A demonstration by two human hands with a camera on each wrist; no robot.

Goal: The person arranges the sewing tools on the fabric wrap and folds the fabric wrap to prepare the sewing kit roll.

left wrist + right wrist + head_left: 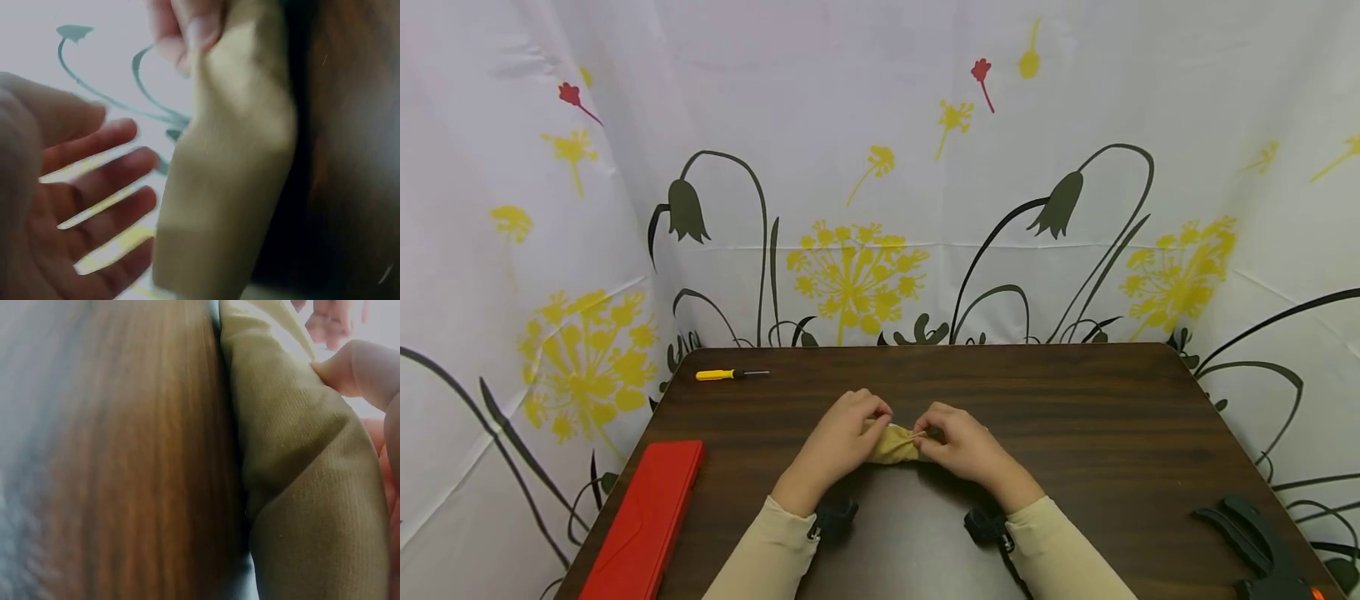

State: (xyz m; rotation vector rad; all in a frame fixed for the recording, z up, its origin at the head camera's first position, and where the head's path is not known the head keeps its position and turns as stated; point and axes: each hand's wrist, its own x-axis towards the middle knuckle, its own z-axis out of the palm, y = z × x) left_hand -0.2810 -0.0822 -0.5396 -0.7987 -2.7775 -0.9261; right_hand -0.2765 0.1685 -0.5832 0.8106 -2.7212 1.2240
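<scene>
A piece of mustard-tan fabric, creased and standing up from the tabletop, is between my two hands. It looks bag-like, but its full shape is hidden. My right hand pinches its upper edge between thumb and fingertips, as the right wrist view shows on the fabric. Beside the other end is my left hand. In the left wrist view that hand has its fingers loosely spread, with a gap between them and the fabric.
On the dark wood table, a yellow-handled screwdriver lies at the back left. A flat red box is at the left edge. At the front right is a black clamp-like tool. A flower-printed curtain hangs behind.
</scene>
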